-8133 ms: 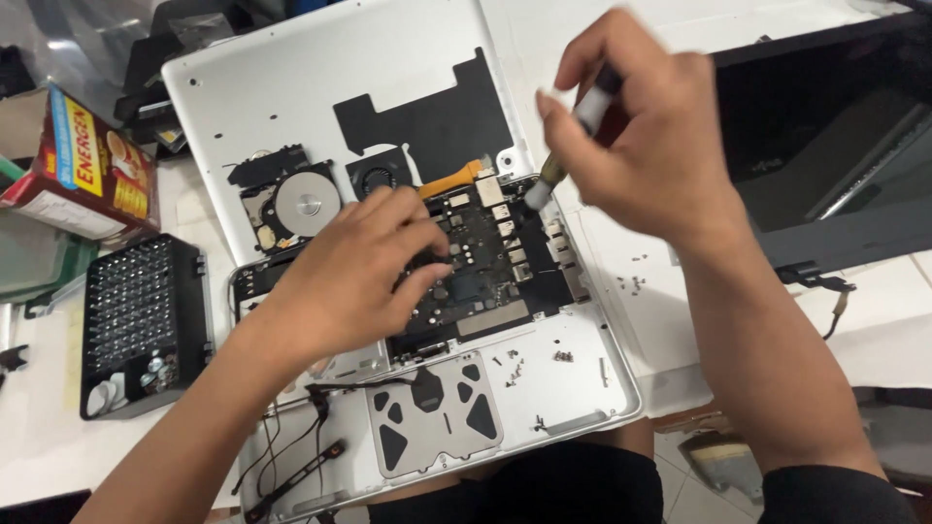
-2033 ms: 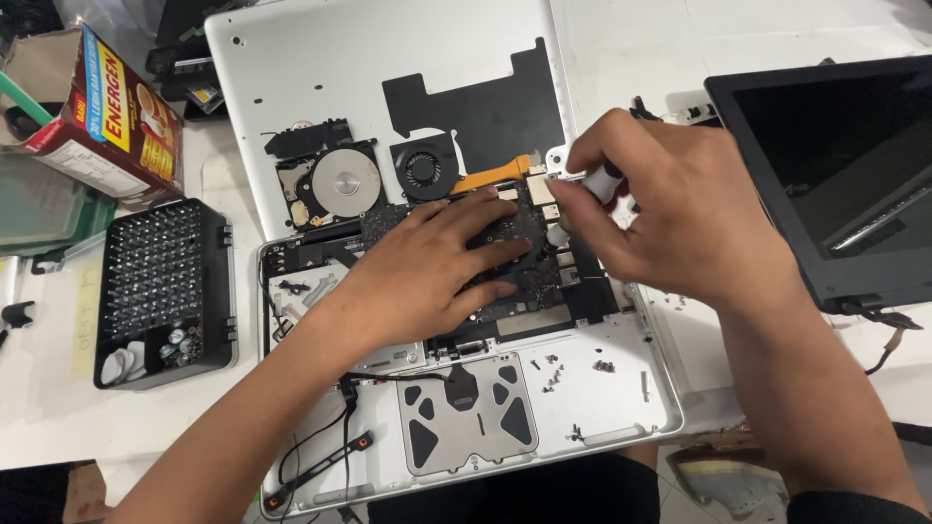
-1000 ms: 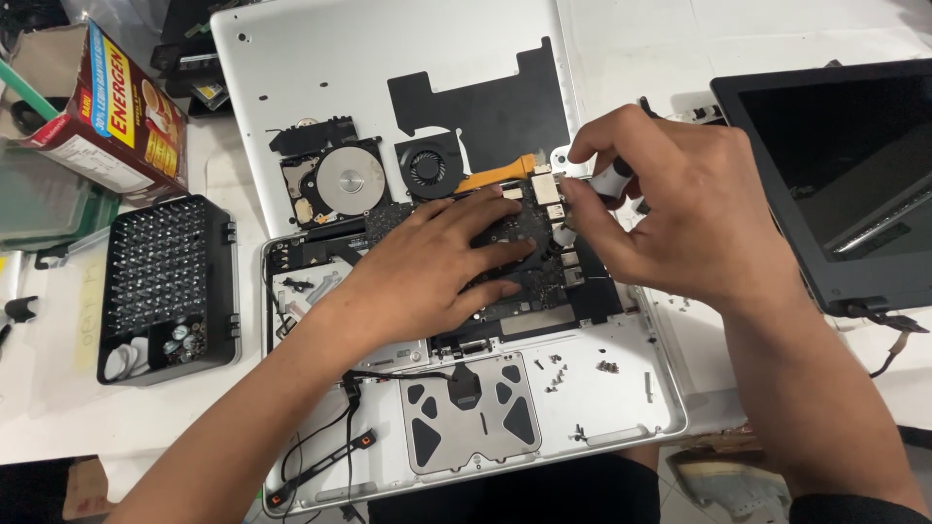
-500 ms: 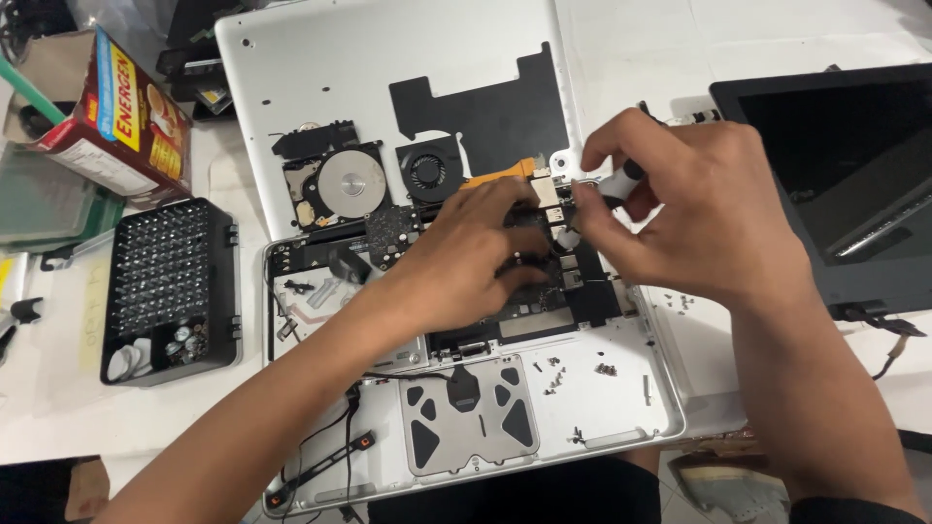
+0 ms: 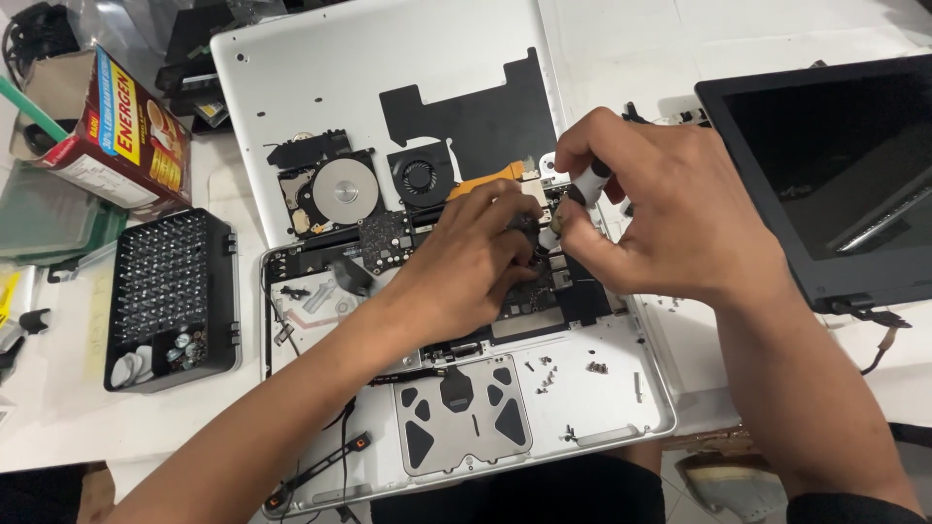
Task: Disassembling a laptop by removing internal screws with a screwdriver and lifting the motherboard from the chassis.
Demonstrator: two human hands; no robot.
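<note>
**benchrat:** Across the white table sits an opened silver laptop chassis, guts up, with its detached bottom cover lying flat just behind it. Off to the right there's a separate black screen panel, well apart from the work.

**solderjoe:** What's the person actually touching?

**benchrat:** Both hands are on the dark logic board in the middle of the chassis. Left hand lies palm-down on the board, fingers curled, tips pressing near the board's upper right edge. Right hand is pinched shut around a small white-and-black screwdriver, thumb and first fingers gripping the handle, tip pointing down at the board right beside the left fingertips. Can't tell whether the tip is seated in a screw, the fingers cover it.

**solderjoe:** And around that?

**benchrat:** Left of the hands, a hard drive with its shiny round platter exposed, then a black cooling fan just beside it, and an orange flex cable running toward the left fingertips. At the front is the trackpad underside. On the table to the left there's a black screwdriver bit case, open, full of bits, and behind it a red and yellow cardboard box. Smallest stuff: loose screws scattered on the palm rest, right of the trackpad.
</note>
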